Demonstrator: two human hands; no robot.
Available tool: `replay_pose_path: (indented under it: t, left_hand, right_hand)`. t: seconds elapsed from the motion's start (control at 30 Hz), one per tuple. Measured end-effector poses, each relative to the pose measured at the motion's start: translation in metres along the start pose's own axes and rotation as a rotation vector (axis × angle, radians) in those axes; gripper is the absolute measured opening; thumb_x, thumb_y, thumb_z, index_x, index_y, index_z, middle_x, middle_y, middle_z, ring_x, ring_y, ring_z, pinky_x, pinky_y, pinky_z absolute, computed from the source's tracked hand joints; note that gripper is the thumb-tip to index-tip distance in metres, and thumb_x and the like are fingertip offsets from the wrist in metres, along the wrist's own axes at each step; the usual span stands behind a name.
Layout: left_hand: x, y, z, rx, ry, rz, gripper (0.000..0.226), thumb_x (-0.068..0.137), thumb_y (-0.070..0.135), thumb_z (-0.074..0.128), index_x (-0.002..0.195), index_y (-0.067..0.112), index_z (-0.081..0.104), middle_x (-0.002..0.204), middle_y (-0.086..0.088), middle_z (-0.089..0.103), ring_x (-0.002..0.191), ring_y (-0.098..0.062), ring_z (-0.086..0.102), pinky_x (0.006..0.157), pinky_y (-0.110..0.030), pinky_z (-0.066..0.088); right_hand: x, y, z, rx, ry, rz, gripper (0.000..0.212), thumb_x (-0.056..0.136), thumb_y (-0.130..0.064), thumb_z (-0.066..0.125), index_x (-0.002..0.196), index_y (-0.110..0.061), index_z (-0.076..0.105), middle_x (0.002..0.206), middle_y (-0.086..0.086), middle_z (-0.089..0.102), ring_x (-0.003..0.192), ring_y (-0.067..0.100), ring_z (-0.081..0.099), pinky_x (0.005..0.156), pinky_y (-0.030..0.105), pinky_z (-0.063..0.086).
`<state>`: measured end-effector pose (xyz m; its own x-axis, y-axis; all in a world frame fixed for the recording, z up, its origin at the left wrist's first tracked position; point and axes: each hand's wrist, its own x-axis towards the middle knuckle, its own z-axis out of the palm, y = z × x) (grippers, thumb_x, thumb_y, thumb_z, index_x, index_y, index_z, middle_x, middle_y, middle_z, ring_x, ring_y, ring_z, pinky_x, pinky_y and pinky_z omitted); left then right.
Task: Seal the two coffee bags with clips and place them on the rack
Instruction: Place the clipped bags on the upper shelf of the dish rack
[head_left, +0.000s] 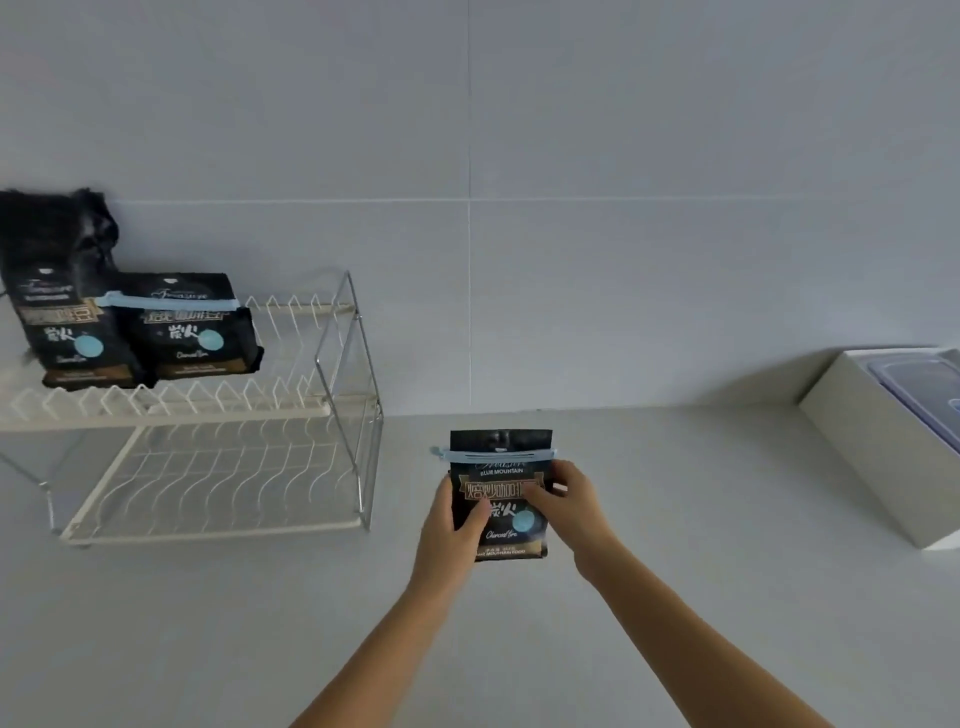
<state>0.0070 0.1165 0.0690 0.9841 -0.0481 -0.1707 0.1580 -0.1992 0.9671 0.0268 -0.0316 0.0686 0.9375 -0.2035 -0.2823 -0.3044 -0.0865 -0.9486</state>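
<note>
A person stands at a pale counter, seen from a head-worn camera looking down along both bare forearms. Both hands hold one black coffee bag upright in the middle of the view, with its printed face toward the camera. A light blue clip runs level across the bag near its top edge, so this bag looks already sealed.

The left hand wraps the bag's left edge, thumb across the front. The right hand covers the right edge, its fingers pressed flat on the label. Both hands grip the bag between them; neither is free.

The white wire rack stands to the left and farther back, well apart from the held bag. On its upper shelf sit two more black bags: the sealed bag, with a blue clip across its top, and, on its left, touching or slightly overlapping it, a taller bag with a crumpled top and no clip that can be seen.

The bag's long axis is vertical. The next move probably carries it leftward, away and upward to the shelf, and the left hand lies on the rack's side.

A white box sits at far right.
</note>
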Motion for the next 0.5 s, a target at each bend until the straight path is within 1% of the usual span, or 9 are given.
replay_pose_path:
  t: [0.07,0.1,0.17,0.2,0.27,0.33,0.4,0.47,0.5]
  left_hand:
    - [0.000,0.035,-0.020,-0.055,0.070,0.170,0.040,0.093,0.020,0.051,0.125,0.040,0.039,0.113,0.018,0.058,0.095,0.011,0.058,0.068,-0.005,0.047]
    - [0.000,0.055,-0.032,-0.073,0.098,0.245,0.042,0.093,0.018,0.051,0.123,0.044,0.037,0.114,0.020,0.056,0.099,0.012,0.056,0.071,-0.005,0.047]
    - [-0.001,0.093,-0.057,-0.098,0.130,0.372,0.046,0.093,0.018,0.051,0.119,0.052,0.034,0.118,0.020,0.053,0.108,0.006,0.053,0.077,-0.008,0.046]
    - [-0.002,0.110,-0.071,-0.115,0.141,0.420,0.047,0.093,0.020,0.051,0.117,0.055,0.032,0.121,0.019,0.052,0.111,0.004,0.051,0.079,-0.008,0.045]
    - [-0.003,0.135,-0.100,-0.141,0.189,0.495,0.047,0.093,0.025,0.052,0.117,0.058,0.028,0.127,0.016,0.047,0.116,0.002,0.047,0.082,-0.010,0.043]
    - [-0.002,0.151,-0.129,-0.148,0.250,0.550,0.046,0.093,0.028,0.052,0.124,0.052,0.028,0.128,0.018,0.045,0.113,0.010,0.047,0.073,-0.003,0.044]
    - [0.001,0.160,-0.155,-0.143,0.285,0.555,0.046,0.092,0.031,0.052,0.131,0.044,0.030,0.128,0.018,0.046,0.108,0.015,0.048,0.066,0.001,0.043]
    - [0.004,0.163,-0.177,-0.129,0.302,0.513,0.049,0.089,0.040,0.052,0.132,0.042,0.029,0.128,0.018,0.046,0.107,0.013,0.048,0.067,-0.003,0.044]
    - [0.006,0.163,-0.186,-0.130,0.308,0.485,0.053,0.085,0.047,0.051,0.132,0.044,0.027,0.128,0.020,0.044,0.107,0.012,0.047,0.073,-0.005,0.043]
  right_hand:
    - [0.001,-0.042,0.015,0.005,-0.007,-0.144,0.028,0.086,-0.008,0.061,0.111,-0.015,0.051,0.112,0.009,0.062,0.097,0.019,0.063,0.078,0.033,0.057]
    - [0.001,-0.064,0.023,0.016,-0.012,-0.216,0.030,0.086,-0.009,0.061,0.113,-0.017,0.050,0.115,0.009,0.060,0.101,0.018,0.061,0.080,0.033,0.056]
    - [-0.003,-0.107,0.039,0.053,-0.043,-0.353,0.035,0.086,-0.013,0.061,0.118,-0.019,0.048,0.121,0.006,0.055,0.110,0.017,0.056,0.077,0.023,0.053]
    - [-0.005,-0.127,0.048,0.076,-0.079,-0.409,0.037,0.086,-0.014,0.061,0.120,-0.019,0.048,0.123,0.004,0.054,0.113,0.016,0.055,0.077,0.021,0.052]
    - [-0.009,-0.163,0.067,0.149,-0.189,-0.470,0.038,0.087,-0.016,0.061,0.122,-0.019,0.048,0.122,0.001,0.057,0.113,0.016,0.056,0.084,0.026,0.053]
    - [-0.011,-0.190,0.088,0.207,-0.298,-0.476,0.034,0.088,-0.017,0.060,0.120,-0.019,0.048,0.116,-0.002,0.059,0.111,0.017,0.059,0.090,0.032,0.053]
    - [-0.009,-0.210,0.111,0.211,-0.357,-0.475,0.034,0.089,-0.018,0.058,0.120,-0.018,0.046,0.112,-0.006,0.059,0.109,0.016,0.059,0.090,0.032,0.053]
    - [-0.004,-0.223,0.133,0.204,-0.385,-0.454,0.035,0.090,-0.019,0.058,0.122,-0.016,0.044,0.110,-0.006,0.057,0.109,0.017,0.059,0.087,0.030,0.052]
    - [-0.001,-0.227,0.144,0.190,-0.399,-0.444,0.035,0.090,-0.019,0.057,0.122,-0.016,0.043,0.109,-0.006,0.056,0.107,0.017,0.060,0.084,0.028,0.053]
